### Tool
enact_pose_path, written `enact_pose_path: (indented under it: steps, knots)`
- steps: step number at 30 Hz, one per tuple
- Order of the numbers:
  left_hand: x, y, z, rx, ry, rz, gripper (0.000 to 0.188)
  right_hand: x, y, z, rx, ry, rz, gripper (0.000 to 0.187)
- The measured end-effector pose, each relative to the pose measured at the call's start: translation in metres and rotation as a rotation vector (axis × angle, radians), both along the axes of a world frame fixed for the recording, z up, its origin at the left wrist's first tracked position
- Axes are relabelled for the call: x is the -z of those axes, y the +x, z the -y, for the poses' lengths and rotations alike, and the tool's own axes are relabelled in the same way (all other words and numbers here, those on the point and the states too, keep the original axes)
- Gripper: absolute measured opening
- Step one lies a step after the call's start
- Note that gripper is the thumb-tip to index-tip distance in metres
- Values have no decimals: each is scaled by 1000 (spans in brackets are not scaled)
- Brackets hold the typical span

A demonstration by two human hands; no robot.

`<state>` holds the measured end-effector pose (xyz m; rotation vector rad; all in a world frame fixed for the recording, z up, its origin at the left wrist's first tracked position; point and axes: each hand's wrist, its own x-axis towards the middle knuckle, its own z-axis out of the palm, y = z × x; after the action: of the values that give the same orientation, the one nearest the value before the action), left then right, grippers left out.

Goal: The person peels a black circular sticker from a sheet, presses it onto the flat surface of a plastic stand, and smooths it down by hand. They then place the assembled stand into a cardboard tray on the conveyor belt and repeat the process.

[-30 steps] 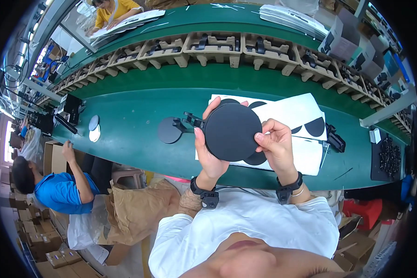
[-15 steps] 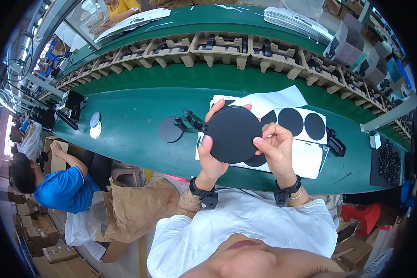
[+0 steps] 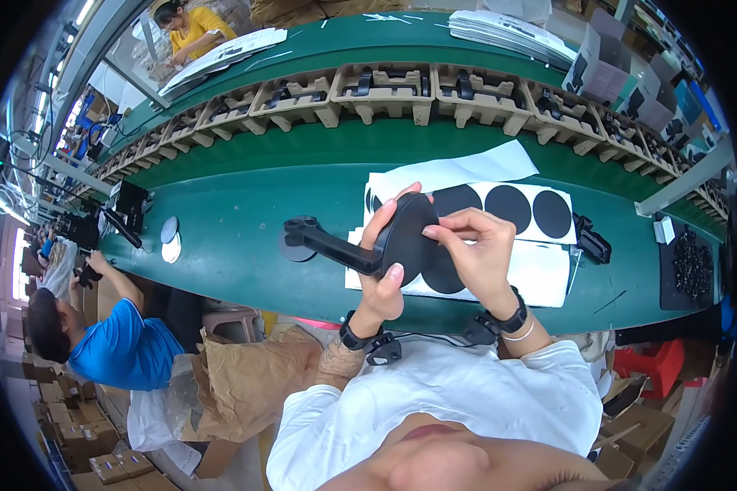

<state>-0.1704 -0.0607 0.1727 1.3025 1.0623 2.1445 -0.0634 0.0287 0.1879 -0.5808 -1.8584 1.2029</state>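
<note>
My left hand (image 3: 381, 301) is closed around a black stand (image 3: 336, 250) with a round flat base and a jointed arm that points left. The base (image 3: 403, 239) is tilted, its flat face turned to the right. Against that face rest the pinched thumb and index finger of my right hand (image 3: 487, 254); anything between them is hidden. Beneath the hands lies a white sheet of round black pads (image 3: 508, 209), with more white sheets (image 3: 544, 278) in front. A dark disc (image 3: 293, 250) lies on the green table, partly behind the stand's arm.
Brown pulp trays (image 3: 382, 92) holding black parts line the shelf beyond the table. Black parts (image 3: 594, 240) lie right of the sheets. Pale discs (image 3: 170, 241) and a black device (image 3: 127, 209) are at left, near a co-worker in blue (image 3: 127, 348). Small black pieces (image 3: 690, 274) sit far right.
My left hand has turned the stand, so its base goes from facing me to nearly edge-on and its arm shows fully. My right fingertips shifted left, from the base's rim to its face.
</note>
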Motion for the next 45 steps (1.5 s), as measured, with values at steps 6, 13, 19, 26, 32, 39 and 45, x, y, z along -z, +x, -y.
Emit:
enact_pose_path:
  steps: [6, 13, 19, 26, 32, 39, 45]
  knots:
    - [-7, -8, 5, 187, 40, 410, 70, -5, 2, -26, 106, 335, 237, 24]
    - [-9, -15, 7, 182, 50, 694, 69, -9, -12, -8, -292, 996, -157, 29]
    - [41, -25, 6, 316, 248, 703, 70, -9, -27, -7, -198, 940, -42, 28]
    - [66, -37, 9, 102, -335, 86, 60, -38, -166, -80, -51, 457, -6, 27]
    - [73, -36, 12, -577, -756, -1007, 57, -22, -314, -171, 281, 654, 179, 25]
    - [72, -44, 17, -549, -754, -1004, 56, -21, -371, -155, 220, 628, 488, 13]
    - [70, -47, 10, -532, -792, -1013, 55, 41, -371, -141, 256, 784, 600, 26]
